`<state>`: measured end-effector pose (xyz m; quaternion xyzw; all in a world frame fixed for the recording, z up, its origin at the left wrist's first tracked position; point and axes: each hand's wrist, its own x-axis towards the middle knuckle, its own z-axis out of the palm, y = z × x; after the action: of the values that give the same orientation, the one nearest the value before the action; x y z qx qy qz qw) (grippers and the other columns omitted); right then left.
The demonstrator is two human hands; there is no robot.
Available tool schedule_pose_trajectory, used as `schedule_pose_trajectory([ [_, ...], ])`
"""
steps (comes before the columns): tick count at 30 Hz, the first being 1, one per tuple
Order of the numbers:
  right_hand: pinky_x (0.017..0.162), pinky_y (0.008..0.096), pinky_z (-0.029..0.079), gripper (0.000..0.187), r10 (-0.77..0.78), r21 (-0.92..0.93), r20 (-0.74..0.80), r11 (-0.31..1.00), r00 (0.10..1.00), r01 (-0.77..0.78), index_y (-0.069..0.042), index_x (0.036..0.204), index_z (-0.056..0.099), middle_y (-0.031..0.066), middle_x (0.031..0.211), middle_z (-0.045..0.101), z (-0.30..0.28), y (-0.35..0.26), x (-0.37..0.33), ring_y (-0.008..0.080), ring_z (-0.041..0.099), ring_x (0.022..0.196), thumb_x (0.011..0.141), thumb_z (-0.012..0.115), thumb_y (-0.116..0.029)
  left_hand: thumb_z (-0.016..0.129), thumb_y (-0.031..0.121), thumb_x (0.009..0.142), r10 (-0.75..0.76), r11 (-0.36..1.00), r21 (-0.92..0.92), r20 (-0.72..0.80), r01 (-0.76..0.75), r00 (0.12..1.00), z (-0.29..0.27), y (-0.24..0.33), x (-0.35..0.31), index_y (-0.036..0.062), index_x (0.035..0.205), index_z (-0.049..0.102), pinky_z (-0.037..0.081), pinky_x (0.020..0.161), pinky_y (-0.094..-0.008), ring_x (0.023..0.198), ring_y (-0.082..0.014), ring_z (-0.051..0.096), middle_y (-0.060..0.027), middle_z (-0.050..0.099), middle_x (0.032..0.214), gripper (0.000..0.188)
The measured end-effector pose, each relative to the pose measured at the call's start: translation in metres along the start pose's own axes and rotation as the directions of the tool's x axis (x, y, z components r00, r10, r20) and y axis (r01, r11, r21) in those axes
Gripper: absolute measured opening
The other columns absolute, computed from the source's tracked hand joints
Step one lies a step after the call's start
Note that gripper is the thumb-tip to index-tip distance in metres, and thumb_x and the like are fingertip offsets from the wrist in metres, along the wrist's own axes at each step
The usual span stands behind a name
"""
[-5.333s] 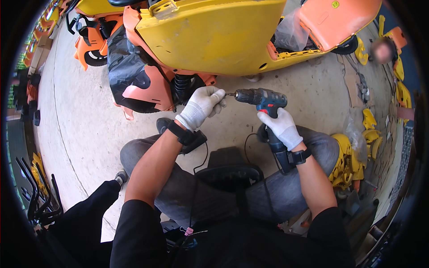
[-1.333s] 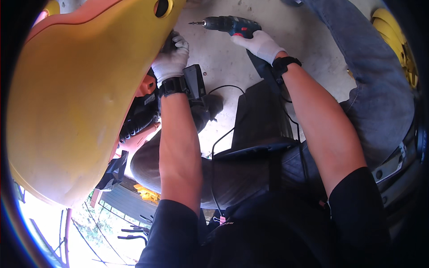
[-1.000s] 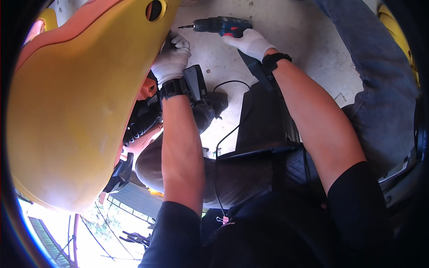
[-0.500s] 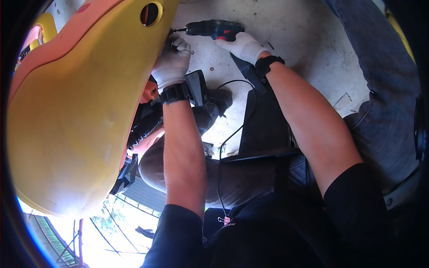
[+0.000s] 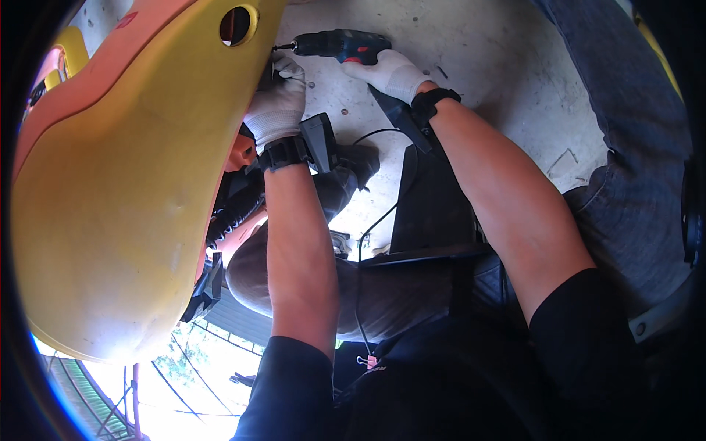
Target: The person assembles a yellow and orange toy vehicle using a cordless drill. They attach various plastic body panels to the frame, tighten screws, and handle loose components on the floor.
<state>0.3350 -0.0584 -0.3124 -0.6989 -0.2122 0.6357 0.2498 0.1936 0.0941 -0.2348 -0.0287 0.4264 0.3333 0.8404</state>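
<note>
A big yellow plastic body panel with an orange rim fills the left of the view; a round hole shows near its top. My right hand, in a white glove, grips a dark cordless drill whose bit points left at the panel's edge. My left hand, also gloved in white, presses against the panel's edge just below the drill's tip. Both wrists carry black straps.
Black and orange vehicle parts lie under the yellow panel. A black cable runs down over my lap. My grey trouser leg is at the right, on a pale concrete floor.
The view has swung so the panel now stands at my left. Over the last second the drill has moved left, bringing its bit up to the panel's edge by my left hand.
</note>
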Motion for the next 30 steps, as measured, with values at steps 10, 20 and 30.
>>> schedule_pose_trajectory([
  [10,0.082,0.0420,0.049,0.090,-0.071,0.010,-0.028,0.997,0.997,0.072,0.012,0.093,0.069,0.0302,0.085,0.067,0.004,0.003,-0.001,0.0409,0.066,0.088,0.074,0.058,-0.076,0.060,0.025,0.082,-0.039,0.997,-0.064,0.024,0.040,0.999,0.000,-0.001,0.003,-0.0049,0.108,0.055,0.048,0.068,-0.0347,0.078,-0.0234,0.052,-0.0138,0.054,0.092,0.040],
  [20,0.077,0.0391,0.050,0.084,-0.058,0.045,-0.005,0.997,0.998,0.058,0.009,0.088,0.071,0.0231,0.079,0.068,0.011,0.007,0.007,0.0344,0.067,0.080,0.072,0.060,-0.073,0.060,0.023,0.081,-0.070,0.993,-0.090,0.018,0.071,0.997,-0.003,0.001,0.005,-0.0043,0.106,0.055,0.049,0.066,-0.0343,0.076,-0.0233,0.054,-0.0139,0.053,0.089,0.038],
  [30,0.079,0.0378,0.051,0.092,0.000,0.033,0.050,0.999,0.999,-0.002,0.012,0.096,0.068,0.0229,0.085,0.069,0.012,0.005,0.009,0.0335,0.068,0.084,0.069,0.061,-0.075,0.060,0.026,0.081,-0.027,0.999,-0.042,-0.098,0.023,0.995,0.004,0.000,0.005,-0.0027,0.104,0.056,0.045,0.065,-0.0345,0.075,-0.0214,0.052,-0.0126,0.053,0.088,0.037],
])
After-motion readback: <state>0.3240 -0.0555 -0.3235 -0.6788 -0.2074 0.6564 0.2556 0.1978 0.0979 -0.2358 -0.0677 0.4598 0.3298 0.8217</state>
